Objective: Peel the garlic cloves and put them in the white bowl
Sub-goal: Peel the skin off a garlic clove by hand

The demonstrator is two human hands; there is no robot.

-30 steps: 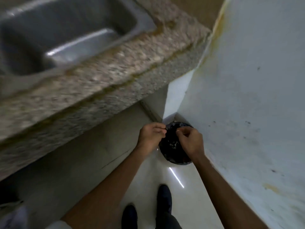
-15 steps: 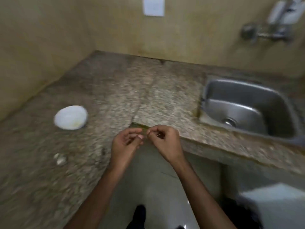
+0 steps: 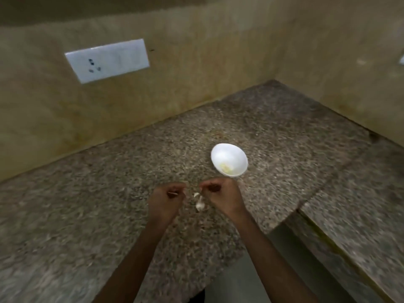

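Near the middle of the speckled stone counter [image 3: 91, 193], both hands are hovering side by side, their backs facing up toward the camera. The left hand [image 3: 165, 201] is curling its fingers inward, and the right hand [image 3: 222, 199], just to its right, is doing the same. Each grip is drawn in close like a loose fist, but motion blur is hiding the fingertips, so I cannot tell whether either one is pinching anything. Between the two hands, a small cluster of pale garlic cloves [image 3: 200, 204] is lying on the counter, right beside the inner edge of the right hand, with a little white scrap at its far side that may be peel. Just beyond the right hand, the white bowl [image 3: 227, 153] is sitting upright on the counter, apart from the fingers, and a pale yellow bit [image 3: 226, 167] is resting in its bottom. Far off to the left, a white socket plate [image 3: 107, 60] is sitting on the tan wall [image 3: 196, 62] behind the counter
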